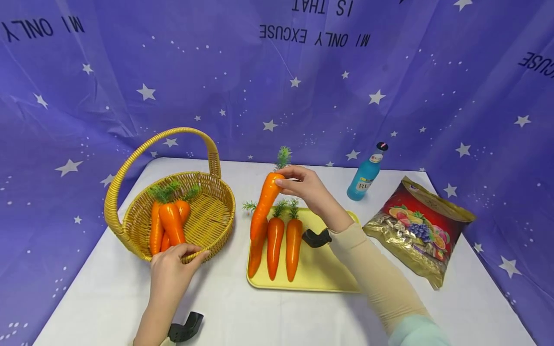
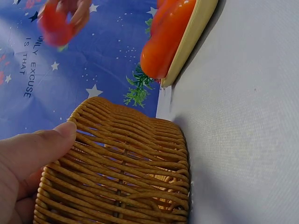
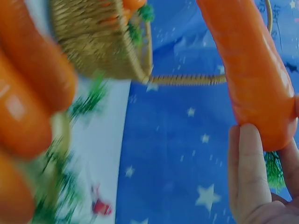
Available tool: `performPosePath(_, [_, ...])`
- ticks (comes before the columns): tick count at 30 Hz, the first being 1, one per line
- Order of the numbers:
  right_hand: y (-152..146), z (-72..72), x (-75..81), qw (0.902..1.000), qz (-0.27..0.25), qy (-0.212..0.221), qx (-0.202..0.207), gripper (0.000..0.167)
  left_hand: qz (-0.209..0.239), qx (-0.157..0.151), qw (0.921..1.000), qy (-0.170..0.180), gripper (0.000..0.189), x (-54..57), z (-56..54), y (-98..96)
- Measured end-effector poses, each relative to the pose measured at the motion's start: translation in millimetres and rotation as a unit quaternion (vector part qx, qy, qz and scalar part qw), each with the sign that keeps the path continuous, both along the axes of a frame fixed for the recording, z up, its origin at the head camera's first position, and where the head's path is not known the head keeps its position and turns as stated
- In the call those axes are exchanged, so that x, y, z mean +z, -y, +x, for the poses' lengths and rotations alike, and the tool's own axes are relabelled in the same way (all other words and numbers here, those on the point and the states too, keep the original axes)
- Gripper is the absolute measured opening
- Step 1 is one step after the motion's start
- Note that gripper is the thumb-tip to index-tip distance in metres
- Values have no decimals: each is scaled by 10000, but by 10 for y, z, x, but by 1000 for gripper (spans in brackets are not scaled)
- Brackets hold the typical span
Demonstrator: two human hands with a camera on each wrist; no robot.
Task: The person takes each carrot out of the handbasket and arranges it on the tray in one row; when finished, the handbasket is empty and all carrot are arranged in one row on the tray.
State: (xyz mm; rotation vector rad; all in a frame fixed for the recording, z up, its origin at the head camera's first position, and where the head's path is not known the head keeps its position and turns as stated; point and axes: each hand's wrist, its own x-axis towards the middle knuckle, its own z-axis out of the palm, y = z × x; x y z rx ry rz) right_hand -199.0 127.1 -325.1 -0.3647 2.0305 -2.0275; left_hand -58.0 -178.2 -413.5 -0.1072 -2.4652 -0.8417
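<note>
My right hand (image 1: 306, 188) holds a carrot (image 1: 265, 202) by its thick top, tip hanging down and green leaves sticking up behind the fingers. In the right wrist view, fingers and thumb pinch this carrot (image 3: 252, 70) near its leafy end. Below it, several carrots (image 1: 293, 250) lie side by side on a yellow tray (image 1: 329, 283). My left hand (image 1: 173, 269) grips the near rim of a wicker basket (image 1: 225, 230), thumb on one side of the rim in the left wrist view. Inside the basket, several carrots (image 1: 171, 223) lean together at the left.
A blue bottle (image 1: 365, 178) stands behind the tray on the right. Beside it lies a red and gold snack bag (image 1: 420, 230). The basket's tall arched handle (image 1: 151, 139) rises over its left and back. A purple star-printed cloth (image 1: 268, 96) hangs behind the white table (image 1: 242, 317).
</note>
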Motion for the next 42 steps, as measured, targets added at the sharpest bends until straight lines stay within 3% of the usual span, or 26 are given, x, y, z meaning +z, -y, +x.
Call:
performPosePath(5, [-347, 89, -153, 9984, 513, 221, -8, 35, -9, -32, 10000, -63, 23, 13, -7, 5])
performPosePath(12, [-743, 152, -414, 9955, 770, 512, 193, 37, -12, -30, 9999, -143, 23, 26, -24, 9])
performPosePath(19, [-1009, 172, -668, 9849, 1495, 752, 443, 38, -48, -41, 9999, -138, 24, 32, -30, 3])
performPosePath(28, [-1068, 192, -894, 9810, 1578, 978, 564, 35, -18, -43, 9999, -130, 23, 28, -25, 1])
performPosePath(42, [-958, 168, -972, 9756, 1776, 1112, 649, 38, 22, -39, 10000, -82, 23, -4, -30, 3])
